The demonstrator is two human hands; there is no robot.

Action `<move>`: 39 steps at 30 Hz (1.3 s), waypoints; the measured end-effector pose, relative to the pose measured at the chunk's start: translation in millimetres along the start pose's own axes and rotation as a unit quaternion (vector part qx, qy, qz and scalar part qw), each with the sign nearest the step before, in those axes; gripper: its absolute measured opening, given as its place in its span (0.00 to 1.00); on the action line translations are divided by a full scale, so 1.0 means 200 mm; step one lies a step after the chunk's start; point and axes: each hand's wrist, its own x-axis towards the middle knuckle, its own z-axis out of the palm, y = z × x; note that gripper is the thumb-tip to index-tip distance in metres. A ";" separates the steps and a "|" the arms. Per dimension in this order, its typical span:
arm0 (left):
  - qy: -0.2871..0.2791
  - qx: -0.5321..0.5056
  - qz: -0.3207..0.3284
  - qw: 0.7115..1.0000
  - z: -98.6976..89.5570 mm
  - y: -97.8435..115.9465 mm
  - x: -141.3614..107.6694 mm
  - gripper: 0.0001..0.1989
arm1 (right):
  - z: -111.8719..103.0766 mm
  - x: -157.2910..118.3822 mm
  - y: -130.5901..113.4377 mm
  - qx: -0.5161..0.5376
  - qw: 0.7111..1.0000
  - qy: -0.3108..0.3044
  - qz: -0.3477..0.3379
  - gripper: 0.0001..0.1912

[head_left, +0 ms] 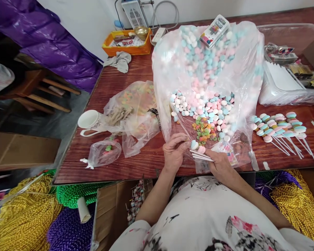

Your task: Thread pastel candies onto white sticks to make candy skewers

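My left hand (174,150) is closed, thumb and fingers pinched at a blue-and-white button-shaped candy (194,144). Beside that candy is a pink one (201,149); whether both are threaded on a stick I cannot tell. Several thin white sticks (202,156) fan out from my right hand (221,164), which is wrapped round their right ends. Just beyond my hands, small green and orange rings (204,130) lie on clear plastic. Behind them, pink, white and blue candies (211,111) spill from a large clear bag (243,66).
Finished-looking candy skewers (279,127) lie at right, below a clear plastic bin (285,96) of white sticks. At left are a white mug (89,119), a tied small bag (104,153) and a bag of rings (138,101). An orange tray (128,50) stands at the back.
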 end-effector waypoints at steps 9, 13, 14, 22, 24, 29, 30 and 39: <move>-0.088 0.240 0.245 0.935 -0.02 0.03 -0.03 0.17 | 0.08 0.00 0.03 0.116 0.993 0.017 0.021 0.24; -0.005 0.108 0.091 0.990 0.00 0.00 -0.05 0.16 | 0.09 0.01 0.04 0.104 0.994 0.030 0.014 0.24; 0.016 0.071 0.050 0.996 0.01 -0.01 -0.04 0.17 | 0.09 0.00 0.05 0.106 0.994 0.034 0.010 0.24; 0.000 -0.071 -0.109 0.992 0.12 0.00 -0.08 0.33 | 0.11 -0.03 0.10 0.122 0.987 0.101 -0.020 0.20; -0.024 -0.048 -0.089 0.995 0.13 -0.01 -0.11 0.32 | 0.11 -0.04 0.11 0.107 0.986 0.124 -0.011 0.18; -0.072 0.010 -0.090 0.993 0.11 -0.02 -0.08 0.28 | 0.09 -0.04 0.12 0.045 0.989 0.123 -0.071 0.20; -0.084 0.023 -0.103 0.991 0.09 -0.03 -0.04 0.28 | 0.09 -0.04 0.13 0.039 0.989 0.123 -0.076 0.21; -0.142 0.602 0.034 0.785 -0.08 -0.14 0.57 0.09 | 0.06 -0.01 0.22 0.071 0.979 0.192 0.019 0.13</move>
